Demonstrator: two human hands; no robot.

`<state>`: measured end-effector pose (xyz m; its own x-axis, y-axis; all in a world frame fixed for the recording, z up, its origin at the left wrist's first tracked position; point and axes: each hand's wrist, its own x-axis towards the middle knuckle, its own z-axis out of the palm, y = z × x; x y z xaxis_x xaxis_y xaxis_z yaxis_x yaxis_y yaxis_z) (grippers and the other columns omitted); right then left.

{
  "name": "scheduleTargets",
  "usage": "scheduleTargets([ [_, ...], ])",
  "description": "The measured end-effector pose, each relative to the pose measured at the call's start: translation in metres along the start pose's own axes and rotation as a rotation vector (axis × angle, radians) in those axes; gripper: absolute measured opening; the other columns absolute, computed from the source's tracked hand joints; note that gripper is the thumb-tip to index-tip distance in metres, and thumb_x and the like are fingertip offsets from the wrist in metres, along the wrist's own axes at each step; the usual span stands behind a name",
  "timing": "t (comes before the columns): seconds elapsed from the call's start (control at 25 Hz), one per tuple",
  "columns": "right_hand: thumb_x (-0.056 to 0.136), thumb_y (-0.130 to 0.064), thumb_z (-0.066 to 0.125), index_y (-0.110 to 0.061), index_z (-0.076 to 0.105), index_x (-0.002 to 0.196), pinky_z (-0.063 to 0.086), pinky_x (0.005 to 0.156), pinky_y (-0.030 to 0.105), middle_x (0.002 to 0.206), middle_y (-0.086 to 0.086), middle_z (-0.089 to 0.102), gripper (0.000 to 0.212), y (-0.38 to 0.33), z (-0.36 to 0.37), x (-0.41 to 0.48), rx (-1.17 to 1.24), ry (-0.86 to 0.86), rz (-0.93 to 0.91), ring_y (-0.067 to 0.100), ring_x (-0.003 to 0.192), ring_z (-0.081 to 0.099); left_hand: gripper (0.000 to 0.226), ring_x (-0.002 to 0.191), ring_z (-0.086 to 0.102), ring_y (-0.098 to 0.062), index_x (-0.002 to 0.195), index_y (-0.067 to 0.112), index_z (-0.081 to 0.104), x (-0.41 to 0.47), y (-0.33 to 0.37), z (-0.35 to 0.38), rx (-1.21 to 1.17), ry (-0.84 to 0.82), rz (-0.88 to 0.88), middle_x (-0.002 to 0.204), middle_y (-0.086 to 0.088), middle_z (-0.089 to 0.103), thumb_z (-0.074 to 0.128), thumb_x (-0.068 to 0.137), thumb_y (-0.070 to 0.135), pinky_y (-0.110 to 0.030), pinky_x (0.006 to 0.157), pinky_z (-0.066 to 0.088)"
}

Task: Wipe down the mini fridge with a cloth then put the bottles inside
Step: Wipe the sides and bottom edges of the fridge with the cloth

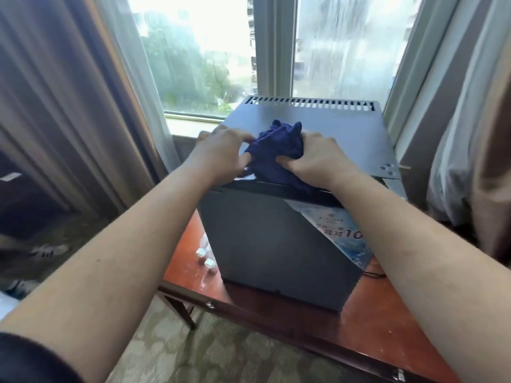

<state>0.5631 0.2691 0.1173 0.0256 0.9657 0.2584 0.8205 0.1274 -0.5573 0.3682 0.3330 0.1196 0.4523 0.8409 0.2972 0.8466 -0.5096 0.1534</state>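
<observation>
Curling fingers round the cloth [276, 150], left hand [221, 150] and right hand [318, 156] sit at the mini fridge's [262, 244] front top edge.

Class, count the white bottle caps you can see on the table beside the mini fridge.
2. One cap lies left of the mini fridge, the other cap just nearer the camera. More may be hidden behind the fridge.
</observation>
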Motion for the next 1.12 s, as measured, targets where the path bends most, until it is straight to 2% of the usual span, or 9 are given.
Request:
scheduleTargets([
  [0.24,0.092,-0.039,0.065,-0.015,0.061,0.129,0.051,0.101,0.047,0.120,0.014,0.065,0.044,-0.025,0.058,0.080,-0.097,-0.008,0.004,0.037,0.117,0.059,0.029,0.108,0.065,-0.025,0.121,0.024,0.071,0.042,-0.082,-0.011,-0.089,-0.103,0.026,0.112,-0.003,0.073,0.063,0.093,0.025,-0.041,0.097,0.051],
  [0.44,0.095,-0.036,0.064,-0.015,0.061,0.130,0.049,0.104,0.043,0.125,0.015,0.066,0.042,-0.048,0.074,0.097,-0.141,0.033,0.116,0.037,0.120,0.059,0.024,0.098,0.070,-0.020,0.113,0.022,0.075,0.076,-0.133,-0.004,-0.213,-0.116,0.232,0.100,0.001,0.077,0.067,0.091,0.022,-0.036,0.089,0.053],
  [0.56,0.097,-0.034,0.064,-0.015,0.063,0.131,0.046,0.102,0.035,0.129,0.013,0.069,0.039,-0.062,0.076,0.080,-0.177,0.106,0.203,0.034,0.122,0.061,0.023,0.090,0.072,-0.018,0.104,0.022,0.078,0.087,-0.144,-0.004,-0.258,-0.136,0.392,0.091,0.006,0.078,0.067,0.087,0.031,-0.033,0.084,0.054],
  [0.64,0.095,-0.032,0.067,-0.014,0.067,0.128,0.047,0.102,0.037,0.127,0.014,0.071,0.037,-0.073,0.077,0.057,-0.169,0.181,0.298,0.034,0.122,0.063,0.031,0.085,0.072,-0.018,0.098,0.020,0.079,0.083,-0.138,-0.008,-0.312,-0.186,0.494,0.087,0.005,0.078,0.063,0.080,0.039,-0.037,0.082,0.056],
  [0.72,0.092,-0.028,0.071,-0.014,0.070,0.123,0.048,0.096,0.033,0.121,0.016,0.074,0.034,-0.085,0.073,0.029,-0.171,0.273,0.404,0.035,0.118,0.065,0.034,0.082,0.071,-0.022,0.094,0.016,0.079,0.075,-0.125,-0.015,-0.317,-0.216,0.604,0.085,0.000,0.077,0.062,0.080,0.042,-0.039,0.080,0.057],
  [0.8,0.089,-0.022,0.073,-0.010,0.072,0.115,0.042,0.083,0.027,0.114,0.019,0.074,0.029,-0.092,0.071,-0.010,-0.193,0.412,0.510,0.036,0.113,0.067,0.033,0.085,0.068,-0.029,0.094,0.011,0.077,0.065,-0.095,-0.015,-0.248,-0.210,0.709,0.088,-0.006,0.075,0.064,0.084,0.039,-0.034,0.082,0.053],
  [0.92,0.086,-0.023,0.076,-0.011,0.072,0.116,0.042,0.080,0.028,0.112,0.017,0.075,0.032,-0.094,0.074,-0.065,-0.152,0.684,0.653,0.035,0.110,0.068,0.025,0.093,0.065,-0.033,0.097,0.011,0.076,0.042,-0.039,-0.008,-0.259,-0.156,0.808,0.094,-0.009,0.075,0.064,0.084,0.030,-0.031,0.084,0.048],
  [1.0,0.083,-0.031,0.078,-0.021,0.072,0.121,0.047,0.081,0.024,0.112,0.006,0.077,0.039,-0.093,0.087,-0.089,0.002,0.826,0.746,0.027,0.110,0.071,0.025,0.095,0.063,-0.033,0.102,0.013,0.075,0.024,-0.019,-0.004,-0.279,-0.141,0.849,0.097,-0.009,0.074,0.064,0.082,0.024,-0.037,0.084,0.050],
  [1.12,0.068,-0.034,0.083,-0.028,0.070,0.124,0.062,0.092,0.043,0.110,-0.005,0.079,0.057,-0.085,0.121,-0.097,0.439,1.058,0.706,0.016,0.105,0.075,0.033,0.097,0.062,-0.031,0.111,0.018,0.075,0.004,-0.023,-0.005,-0.280,-0.065,0.925,0.101,-0.008,0.070,0.065,0.080,0.017,-0.038,0.084,0.050],
])
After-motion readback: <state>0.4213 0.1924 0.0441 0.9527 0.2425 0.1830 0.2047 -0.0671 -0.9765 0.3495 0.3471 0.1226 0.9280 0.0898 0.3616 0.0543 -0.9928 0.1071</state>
